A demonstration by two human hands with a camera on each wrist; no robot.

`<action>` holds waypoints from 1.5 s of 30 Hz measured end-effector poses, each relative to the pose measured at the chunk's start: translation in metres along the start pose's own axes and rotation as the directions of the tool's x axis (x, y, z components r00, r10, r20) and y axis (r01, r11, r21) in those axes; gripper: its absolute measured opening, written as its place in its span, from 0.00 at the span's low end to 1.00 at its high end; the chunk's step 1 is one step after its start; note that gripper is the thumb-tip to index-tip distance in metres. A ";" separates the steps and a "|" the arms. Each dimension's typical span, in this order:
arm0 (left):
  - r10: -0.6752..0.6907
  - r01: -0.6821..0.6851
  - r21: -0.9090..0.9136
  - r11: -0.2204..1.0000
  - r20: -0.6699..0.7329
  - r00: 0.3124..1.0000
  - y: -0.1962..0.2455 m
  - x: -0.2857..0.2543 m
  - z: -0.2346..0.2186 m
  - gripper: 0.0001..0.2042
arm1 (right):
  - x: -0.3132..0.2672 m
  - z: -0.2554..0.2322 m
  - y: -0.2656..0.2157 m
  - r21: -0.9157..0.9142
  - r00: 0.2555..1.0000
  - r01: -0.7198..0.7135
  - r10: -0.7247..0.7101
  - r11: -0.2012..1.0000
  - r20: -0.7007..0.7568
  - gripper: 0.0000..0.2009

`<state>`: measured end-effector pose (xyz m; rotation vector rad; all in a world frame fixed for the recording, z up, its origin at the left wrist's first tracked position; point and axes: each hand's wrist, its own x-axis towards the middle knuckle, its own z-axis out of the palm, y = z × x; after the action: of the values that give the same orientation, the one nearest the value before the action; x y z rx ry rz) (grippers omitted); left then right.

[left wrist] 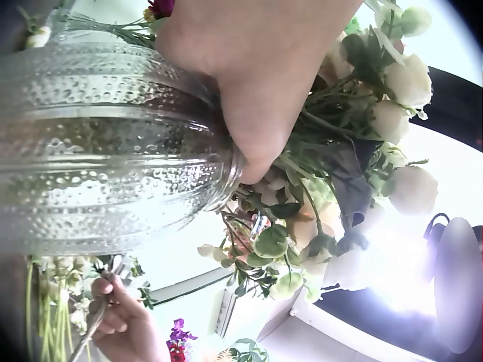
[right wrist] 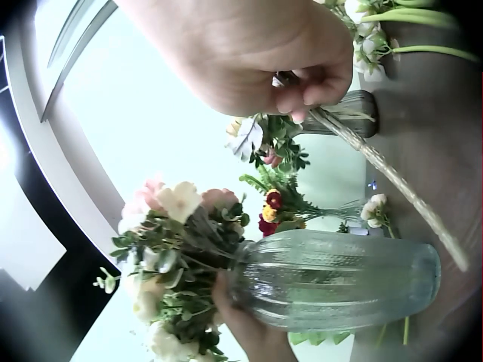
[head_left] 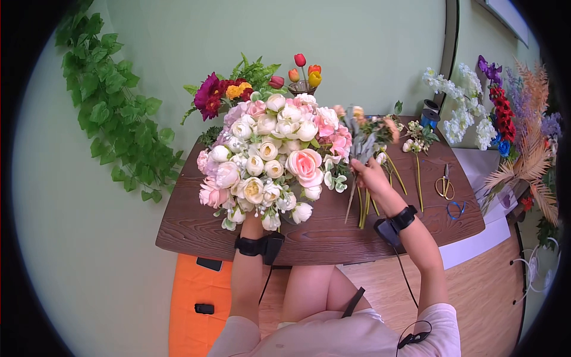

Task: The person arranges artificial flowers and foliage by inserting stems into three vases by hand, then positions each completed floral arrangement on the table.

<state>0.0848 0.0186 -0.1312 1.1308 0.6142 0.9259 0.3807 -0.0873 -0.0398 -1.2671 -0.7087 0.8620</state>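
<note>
A large bouquet of white and pink flowers [head_left: 262, 154] stands in a ribbed clear glass vase [right wrist: 339, 279]. My left hand [left wrist: 260, 68] is curled round the vase's neck, under the blooms; in the head view the flowers cover most of it. To the right of the bouquet, my right hand [head_left: 373, 178] pinches a spray with grey-green leaves [head_left: 361, 144] and peach flowers near its top. Its bare brownish stem [right wrist: 400, 185] slants down from the fingers, apart from the vase.
Loose green-stemmed flowers [head_left: 419, 172], gold-handled scissors [head_left: 444, 185] and a blue ribbon loop [head_left: 456, 209] lie on the right of the brown table [head_left: 196, 223]. Tulips [head_left: 306, 74] and a magenta flower arrangement [head_left: 209, 98] stand behind. Spools [head_left: 429, 116] are at the back right.
</note>
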 end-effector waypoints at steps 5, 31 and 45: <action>-0.043 0.042 -0.075 0.996 -0.004 0.999 -0.006 0.002 0.009 0.22 | -0.023 -0.019 -0.030 0.137 0.995 0.100 -0.097 0.985 -0.028 0.10; -0.045 0.050 -0.171 0.984 0.033 0.998 -0.062 -0.072 -0.031 0.23 | -0.098 0.049 -0.080 -0.010 0.851 0.517 -0.513 0.856 0.107 0.16; 0.024 -0.024 -0.005 1.000 -0.035 0.999 -0.051 -0.042 -0.004 0.23 | -0.115 0.064 -0.098 -0.132 0.869 0.493 -0.478 0.860 0.129 0.11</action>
<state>0.0762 -0.0226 -0.1820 1.1211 0.6268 0.9693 0.2826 -0.1615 0.0694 -1.1180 -1.1344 0.4511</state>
